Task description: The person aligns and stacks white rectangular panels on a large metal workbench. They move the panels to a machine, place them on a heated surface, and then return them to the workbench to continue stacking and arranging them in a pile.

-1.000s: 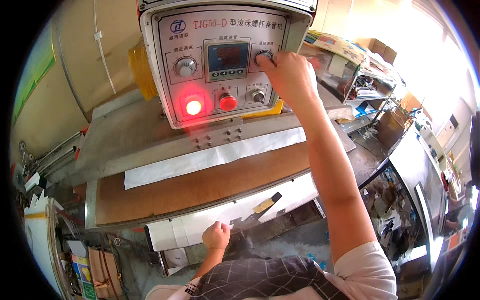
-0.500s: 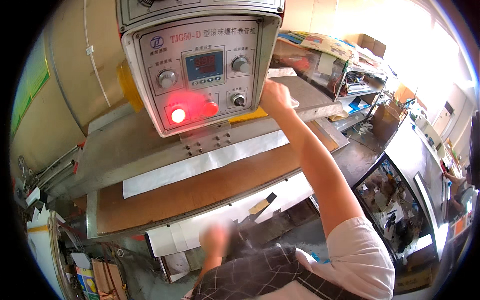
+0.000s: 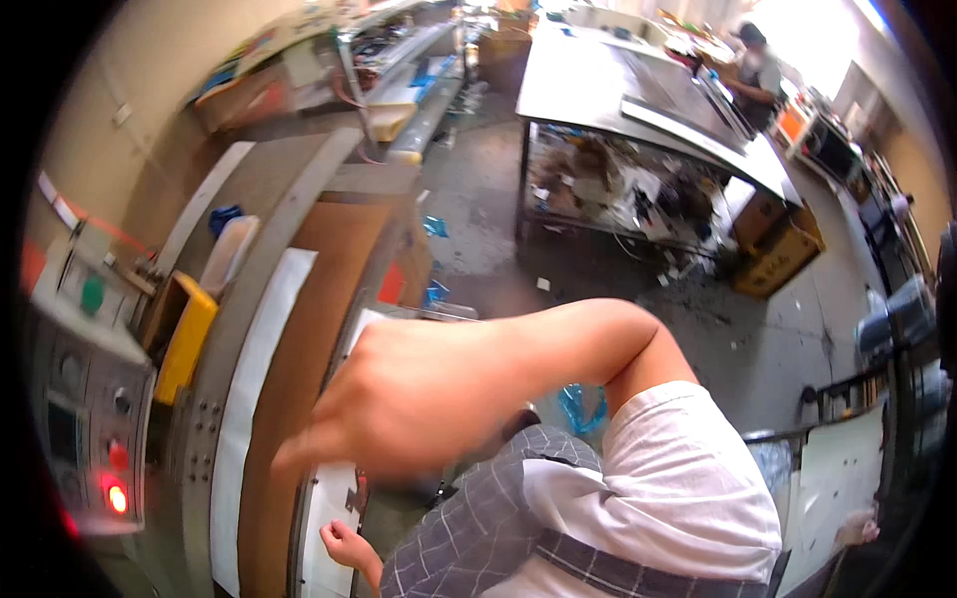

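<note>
Bright patch upper R, blown out; R hand motion-blurred; fisheye rim blk, edges bent.

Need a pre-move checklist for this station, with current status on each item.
1. Right hand off the control box: ok, well apart from it.
2. Right hand empty: cannot tell, the fingers are blurred.
3. Left hand off the white strip: ok, apart from it.
4. Red lamp lit: ok, glowing.
5. Display readable: not ok, no legible reading from this angle.
6. Floor free of loose scraps: not ok, blue plastic lies there.
</note>
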The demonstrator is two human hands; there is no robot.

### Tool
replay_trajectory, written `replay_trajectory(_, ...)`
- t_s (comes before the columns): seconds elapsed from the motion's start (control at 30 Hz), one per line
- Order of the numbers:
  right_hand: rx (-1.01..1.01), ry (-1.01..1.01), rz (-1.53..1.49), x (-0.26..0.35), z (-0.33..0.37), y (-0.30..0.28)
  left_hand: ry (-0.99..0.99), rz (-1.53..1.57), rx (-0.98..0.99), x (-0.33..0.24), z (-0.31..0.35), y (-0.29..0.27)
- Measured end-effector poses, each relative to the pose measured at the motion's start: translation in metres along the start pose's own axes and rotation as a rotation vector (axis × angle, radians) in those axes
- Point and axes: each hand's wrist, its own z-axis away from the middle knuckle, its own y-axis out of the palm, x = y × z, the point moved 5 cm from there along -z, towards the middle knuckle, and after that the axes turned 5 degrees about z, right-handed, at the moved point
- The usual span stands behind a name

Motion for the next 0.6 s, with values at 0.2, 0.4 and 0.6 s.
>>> replay_trajectory(0.2,-0.178,-0.009,0.272,0.031,0.101,-0.112,0.450,0.302,0.409,-0.200,0.053,0.125)
replay_trajectory(0.4,-0.537,0.145,0.855,0.027,0.226,-0.218,0.684,0.352,1.005,-0.264,0.165,0.341)
replay_trajectory(0.6,-0.292,0.393,0.828,0.007,0.313,-0.319,0.751,0.212,1.037,-0.348,0.210,0.422)
